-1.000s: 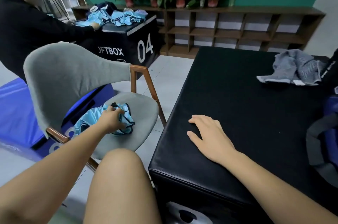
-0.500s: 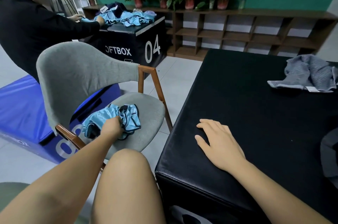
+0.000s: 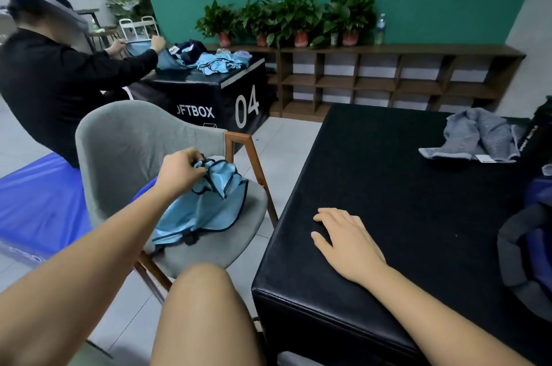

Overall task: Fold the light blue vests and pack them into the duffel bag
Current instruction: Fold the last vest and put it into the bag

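Now in hand: the left hand [image 3: 179,169] pinches the bunched top of a light blue vest [image 3: 206,210], fingers curled round it; the rest droops below the hand onto the grey chair [image 3: 125,138].
Right hand: the right hand [image 3: 349,241] lies flat, holding nothing, on the black block [image 3: 403,186].
Bag: the duffel bag [image 3: 525,255] sits well right of that hand.
Doing it well: lift until the hem clears the seat, carry it beside the flat hand and spread it there before folding.

left hand [image 3: 179,169] pinching a light blue vest [image 3: 206,204] (dark trim) above the grey chair [image 3: 125,138], right hand [image 3: 348,243] flat on the black box [image 3: 403,186]
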Available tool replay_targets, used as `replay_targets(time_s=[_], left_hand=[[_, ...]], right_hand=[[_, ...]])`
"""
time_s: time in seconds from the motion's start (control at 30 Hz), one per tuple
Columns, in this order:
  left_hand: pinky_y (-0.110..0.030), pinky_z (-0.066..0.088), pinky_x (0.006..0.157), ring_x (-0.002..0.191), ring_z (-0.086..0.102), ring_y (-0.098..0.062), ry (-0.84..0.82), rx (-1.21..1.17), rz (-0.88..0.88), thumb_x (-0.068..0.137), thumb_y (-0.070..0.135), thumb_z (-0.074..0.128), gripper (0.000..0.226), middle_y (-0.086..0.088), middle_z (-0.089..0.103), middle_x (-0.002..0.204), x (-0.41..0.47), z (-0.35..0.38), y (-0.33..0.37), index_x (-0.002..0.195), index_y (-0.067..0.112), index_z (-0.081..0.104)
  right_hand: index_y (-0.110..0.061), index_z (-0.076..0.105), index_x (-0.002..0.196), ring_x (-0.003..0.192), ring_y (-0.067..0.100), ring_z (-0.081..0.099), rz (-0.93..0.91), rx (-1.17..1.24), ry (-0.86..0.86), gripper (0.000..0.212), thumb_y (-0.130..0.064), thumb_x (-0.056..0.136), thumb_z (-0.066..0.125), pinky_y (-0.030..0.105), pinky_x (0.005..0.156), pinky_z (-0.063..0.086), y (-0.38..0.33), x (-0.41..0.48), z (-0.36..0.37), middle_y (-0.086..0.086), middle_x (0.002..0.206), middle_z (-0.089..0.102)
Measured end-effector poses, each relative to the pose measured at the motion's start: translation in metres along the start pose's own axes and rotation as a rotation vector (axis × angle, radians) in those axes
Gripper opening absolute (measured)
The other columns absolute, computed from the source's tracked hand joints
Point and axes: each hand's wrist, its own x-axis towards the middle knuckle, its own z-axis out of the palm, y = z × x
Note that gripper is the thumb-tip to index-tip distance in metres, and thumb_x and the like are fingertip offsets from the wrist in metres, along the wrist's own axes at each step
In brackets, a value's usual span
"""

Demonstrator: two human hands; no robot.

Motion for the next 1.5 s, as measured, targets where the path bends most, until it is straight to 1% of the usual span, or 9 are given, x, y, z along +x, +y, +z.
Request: replay_targets(time_s=[0.3,0.53,0.6,0.73,0.8,0.97,1.1,1.33,1.5], left_hand=[[-0.03,0.047,0.066,0.066,0.056,-0.01,0.023,-0.316,0.144,0.078,0.016,0.076,0.008,-0.002,0.075,0.078,-0.027,-0.084,0.119,0.083,0.017,0.07],[-0.027,0.047,0.064,0.066,0.058,-0.009,0.003,-0.559,0.282,0.077,0.016,0.075,0.009,0.0,0.077,0.079,-0.055,-0.138,0.204,0.084,0.016,0.07],[-0.031,0.05,0.069,0.069,0.062,-0.011,0.016,-0.604,0.31,0.071,0.021,0.075,0.014,-0.002,0.079,0.083,-0.062,-0.15,0.225,0.084,0.016,0.071],[-0.023,0.047,0.056,0.064,0.059,-0.011,0.037,-0.609,0.386,0.078,0.015,0.076,0.012,-0.007,0.078,0.083,-0.077,-0.174,0.261,0.089,0.012,0.072],[-0.026,0.05,0.064,0.066,0.061,-0.013,0.032,-0.624,0.427,0.079,0.013,0.077,0.012,-0.012,0.079,0.086,-0.085,-0.184,0.275,0.09,0.009,0.071],[-0.022,0.051,0.064,0.065,0.065,-0.009,-0.015,-0.678,0.475,0.082,0.009,0.078,0.014,0.001,0.076,0.076,-0.104,-0.197,0.297,0.094,0.004,0.071],[-0.02,0.049,0.062,0.066,0.063,-0.01,-0.044,-0.713,0.479,0.084,0.007,0.076,0.015,0.003,0.075,0.077,-0.114,-0.198,0.304,0.096,0.002,0.07],[-0.032,0.051,0.073,0.073,0.065,-0.017,-0.057,-0.703,0.452,0.084,0.011,0.079,0.017,-0.001,0.076,0.082,-0.106,-0.199,0.294,0.096,0.003,0.071],[-0.028,0.048,0.072,0.072,0.063,-0.014,-0.062,-0.658,0.431,0.084,0.012,0.082,0.015,-0.008,0.079,0.088,-0.104,-0.19,0.287,0.096,0.008,0.075]], right_hand=[[-0.034,0.047,0.147,0.133,0.008,0.042,0.017,0.214,0.034,0.053,-0.053,0.1,0.064,0.037,0.116,0.037,-0.007,0.001,-0.032,-0.018,0.145,0.048],[-0.027,0.058,0.136,0.123,0.004,0.058,0.122,0.596,0.201,0.056,-0.044,0.089,0.083,0.028,0.107,0.048,-0.034,-0.006,-0.079,-0.012,0.13,0.063],[-0.026,0.056,0.139,0.119,0.004,0.06,0.185,0.708,0.223,0.063,-0.041,0.086,0.087,0.027,0.105,0.049,-0.036,-0.012,-0.09,-0.009,0.131,0.063],[-0.027,0.042,0.155,0.127,0.009,0.057,0.237,0.832,0.291,0.084,-0.04,0.086,0.088,0.032,0.106,0.05,-0.037,-0.025,-0.117,-0.008,0.142,0.056],[-0.03,0.04,0.157,0.127,0.009,0.057,0.223,0.862,0.367,0.085,-0.04,0.087,0.087,0.033,0.106,0.05,-0.036,-0.031,-0.137,-0.009,0.142,0.055],[-0.036,0.055,0.141,0.115,-0.001,0.06,0.139,0.768,0.508,0.059,-0.04,0.09,0.084,0.024,0.094,0.05,-0.038,-0.038,-0.191,-0.017,0.125,0.062],[-0.029,0.07,0.103,0.101,0.002,0.065,0.098,0.582,0.568,0.011,-0.035,0.097,0.077,0.023,0.085,0.049,-0.036,-0.043,-0.222,-0.014,0.106,0.071],[-0.016,0.062,0.092,0.067,0.009,0.052,0.091,0.51,0.569,0.012,-0.023,0.102,0.061,0.03,0.065,0.042,-0.031,-0.06,-0.28,-0.01,0.073,0.06],[-0.003,0.057,0.096,0.065,0.014,0.041,0.081,0.407,0.711,0.019,-0.021,0.101,0.054,0.033,0.062,0.036,-0.042,-0.059,-0.33,-0.001,0.077,0.051]])
